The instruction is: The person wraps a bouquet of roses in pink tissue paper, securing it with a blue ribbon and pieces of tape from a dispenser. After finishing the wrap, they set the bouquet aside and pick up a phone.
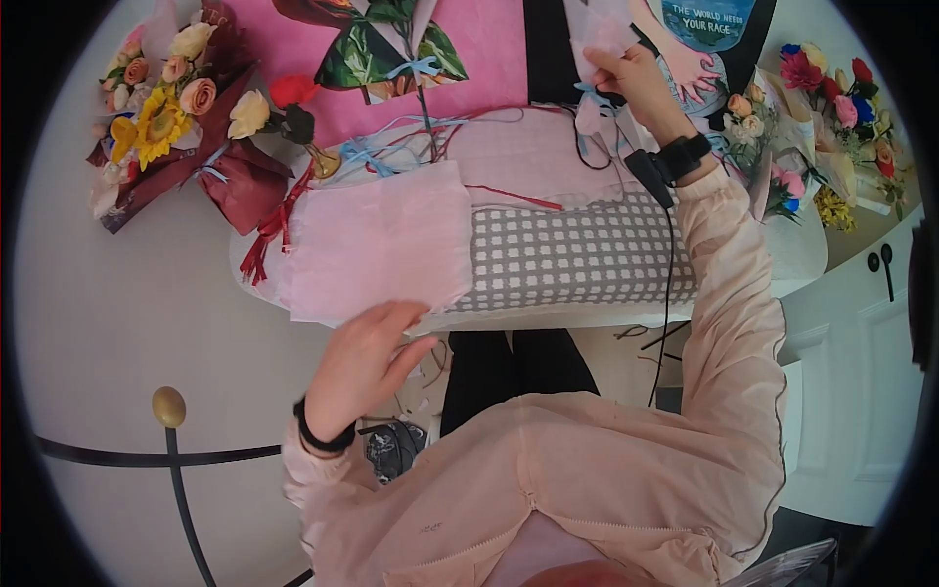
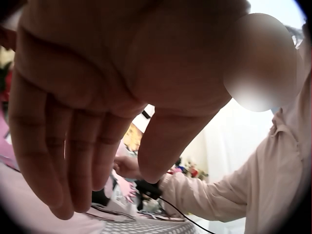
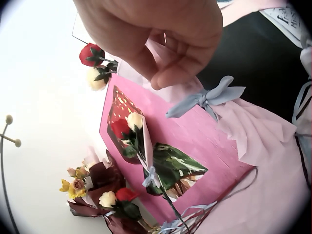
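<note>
My right hand [image 1: 636,78] is at the back right, its thumb and fingers pinching the pink wrap of a small rose bouquet [image 3: 183,92]. A pale blue ribbon bow [image 3: 207,99] ties the wrap just below the fingers, and the pleated paper flares out under it. Beyond the hand, a red rose [image 3: 91,54] and a cream rose [image 3: 97,78] stick out of the wrap. My left hand [image 1: 367,357] hovers at the table's front edge with relaxed fingers, close by a stack of pink wrapping sheets [image 1: 381,245]. Its palm [image 2: 97,63] fills the left wrist view and holds nothing.
Blue and dark red ribbons [image 1: 377,157] lie tangled behind the sheets. A pink painting [image 1: 284,49] stands at the back, another rose bouquet [image 3: 146,141] before it. Larger bouquets flank the table, one in dark red paper [image 1: 235,186]. A black cable [image 1: 670,293] hangs from the right wrist.
</note>
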`<state>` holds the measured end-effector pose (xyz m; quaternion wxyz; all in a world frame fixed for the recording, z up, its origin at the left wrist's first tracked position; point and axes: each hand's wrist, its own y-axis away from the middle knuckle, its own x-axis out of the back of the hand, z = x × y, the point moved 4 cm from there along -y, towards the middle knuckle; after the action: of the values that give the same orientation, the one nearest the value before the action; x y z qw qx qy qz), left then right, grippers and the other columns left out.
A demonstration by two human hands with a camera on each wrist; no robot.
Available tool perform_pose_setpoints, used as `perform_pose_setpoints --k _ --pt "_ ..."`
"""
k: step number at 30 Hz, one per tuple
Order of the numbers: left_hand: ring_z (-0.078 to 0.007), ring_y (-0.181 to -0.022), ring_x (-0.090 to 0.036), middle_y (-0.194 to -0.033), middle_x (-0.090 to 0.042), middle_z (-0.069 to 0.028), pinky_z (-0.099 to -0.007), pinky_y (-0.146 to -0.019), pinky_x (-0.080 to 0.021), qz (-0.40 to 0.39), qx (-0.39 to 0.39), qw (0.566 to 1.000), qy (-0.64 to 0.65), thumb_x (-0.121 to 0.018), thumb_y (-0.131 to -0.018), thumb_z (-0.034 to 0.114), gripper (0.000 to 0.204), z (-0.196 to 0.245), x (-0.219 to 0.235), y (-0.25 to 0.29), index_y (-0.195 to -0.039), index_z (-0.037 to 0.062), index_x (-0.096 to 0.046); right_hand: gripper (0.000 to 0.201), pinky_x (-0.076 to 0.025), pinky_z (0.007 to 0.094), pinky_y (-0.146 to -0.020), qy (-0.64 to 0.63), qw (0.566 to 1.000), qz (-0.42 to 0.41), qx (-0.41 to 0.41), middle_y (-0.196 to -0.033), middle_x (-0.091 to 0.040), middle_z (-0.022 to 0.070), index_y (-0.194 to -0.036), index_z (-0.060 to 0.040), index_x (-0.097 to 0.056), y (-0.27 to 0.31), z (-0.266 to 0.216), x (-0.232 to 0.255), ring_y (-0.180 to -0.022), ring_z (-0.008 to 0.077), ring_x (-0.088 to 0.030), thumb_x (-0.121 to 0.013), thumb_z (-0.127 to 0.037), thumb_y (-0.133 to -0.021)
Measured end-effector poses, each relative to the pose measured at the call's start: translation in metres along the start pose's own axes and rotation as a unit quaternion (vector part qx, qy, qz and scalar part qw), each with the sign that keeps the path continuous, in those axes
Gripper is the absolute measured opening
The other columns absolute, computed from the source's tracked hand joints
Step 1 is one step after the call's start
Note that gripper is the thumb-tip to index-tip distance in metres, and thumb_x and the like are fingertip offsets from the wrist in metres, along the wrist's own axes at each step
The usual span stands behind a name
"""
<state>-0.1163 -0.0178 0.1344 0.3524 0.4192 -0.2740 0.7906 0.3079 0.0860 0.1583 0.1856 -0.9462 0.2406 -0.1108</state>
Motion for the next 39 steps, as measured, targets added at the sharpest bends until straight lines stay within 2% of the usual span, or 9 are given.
perform_pose_setpoints --k 5,11,17,21,27,30,33,36,39 --pt "-0.0384 -0.082 -0.061 -0.088 -0.061 -0.0183 -0.0466 -0.070 -0.048 -0.049 -0.155 0.977 -0.137 -0.064 -0.083 0.017 0.020 0.032 -0.025 -0.118 -0.094 0.0006 -0.058 0.024 -0.047 0.0196 -0.057 -0.012 1.000 -0.005 0.004 -0.066 -0.062 0.0032 -0.077 -0.0021 -0.066 0.005 -0.012 0.050 -0.058 0.0088 -0.058 -0.072 -0.023 -0.085" --pt "-0.0360 -0.088 -0.063 -0.091 -0.062 -0.0191 -0.0449 -0.075 -0.052 0.052 -0.204 0.966 -0.147 -0.064 -0.081 0.017 0.020 0.021 -0.129 -0.238 -0.092 0.0002 -0.060 0.020 -0.045 0.0188 -0.057 -0.043 0.999 0.007 0.030 -0.065 -0.061 0.0011 -0.083 -0.0030 -0.067 0.034 -0.031 0.081 -0.058 0.0074 -0.056 -0.070 -0.022 -0.087" --pt "-0.0332 -0.081 -0.066 -0.087 -0.064 -0.0188 -0.0412 -0.069 -0.055 0.042 -0.188 0.963 -0.191 -0.061 -0.079 0.012 0.020 0.015 -0.151 -0.269 -0.094 -0.0010 -0.060 0.013 -0.045 0.0192 -0.055 -0.053 0.997 0.045 -0.011 -0.065 -0.061 0.0016 -0.086 -0.0019 -0.067 0.046 -0.013 0.134 -0.058 0.0076 -0.057 -0.069 -0.015 -0.087" --pt "-0.0327 -0.073 -0.067 -0.080 -0.065 -0.0160 -0.0403 -0.063 -0.055 0.057 -0.206 0.948 -0.234 -0.059 -0.077 0.009 0.020 0.017 -0.152 -0.268 -0.094 -0.0011 -0.059 0.011 -0.043 0.0197 -0.053 -0.090 0.993 0.062 0.031 -0.066 -0.061 0.0018 -0.089 -0.0010 -0.067 0.057 -0.026 0.128 -0.056 0.0076 -0.056 -0.068 -0.012 -0.088" --pt "-0.0402 -0.074 -0.064 -0.081 -0.063 -0.0186 -0.0484 -0.065 -0.050 0.088 -0.187 0.970 -0.130 -0.053 -0.083 0.010 0.011 0.024 -0.135 -0.264 -0.089 -0.0001 -0.054 0.021 -0.048 0.0200 -0.058 -0.086 0.995 0.041 0.015 -0.068 -0.062 0.0039 -0.085 -0.0011 -0.066 0.052 -0.010 0.135 -0.062 0.0098 -0.061 -0.072 -0.021 -0.085" --pt "-0.0421 -0.072 -0.060 -0.081 -0.063 -0.0206 -0.0467 -0.064 -0.047 0.097 -0.146 0.984 -0.038 -0.050 -0.085 0.009 0.009 0.022 -0.121 -0.268 -0.088 0.0003 -0.052 0.021 -0.048 0.0197 -0.057 -0.079 0.996 0.037 0.008 -0.068 -0.063 0.0047 -0.085 -0.0002 -0.067 0.051 -0.006 0.140 -0.061 0.0097 -0.060 -0.072 -0.021 -0.085" --pt "-0.0339 -0.065 -0.058 -0.073 -0.058 -0.0170 -0.0411 -0.063 -0.044 0.092 -0.117 0.987 0.059 -0.048 -0.086 0.010 0.011 0.014 -0.108 -0.277 -0.089 -0.0004 -0.051 0.021 -0.047 0.0191 -0.056 -0.091 0.995 0.032 0.007 -0.068 -0.063 0.0049 -0.086 0.0004 -0.067 0.051 -0.008 0.142 -0.059 0.0095 -0.060 -0.072 -0.020 -0.085" --pt "-0.0160 -0.064 -0.051 -0.068 -0.053 -0.0039 -0.0323 -0.060 -0.040 0.106 -0.109 0.966 0.207 -0.050 -0.088 0.012 0.012 0.010 -0.095 -0.281 -0.088 0.0008 -0.053 0.020 -0.047 0.0187 -0.056 -0.099 0.994 0.032 0.014 -0.067 -0.063 0.0049 -0.087 0.0008 -0.068 0.052 -0.010 0.143 -0.059 0.0092 -0.060 -0.071 -0.019 -0.085" --pt "-0.0046 -0.069 -0.044 -0.072 -0.048 0.0052 -0.0258 -0.060 -0.037 0.073 -0.017 0.953 0.293 -0.051 -0.090 0.014 0.012 0.010 -0.085 -0.275 -0.087 0.0031 -0.055 0.019 -0.047 0.0188 -0.056 -0.106 0.993 0.042 0.015 -0.067 -0.063 0.0045 -0.089 0.0002 -0.069 0.052 -0.010 0.145 -0.059 0.0090 -0.060 -0.071 -0.018 -0.086"
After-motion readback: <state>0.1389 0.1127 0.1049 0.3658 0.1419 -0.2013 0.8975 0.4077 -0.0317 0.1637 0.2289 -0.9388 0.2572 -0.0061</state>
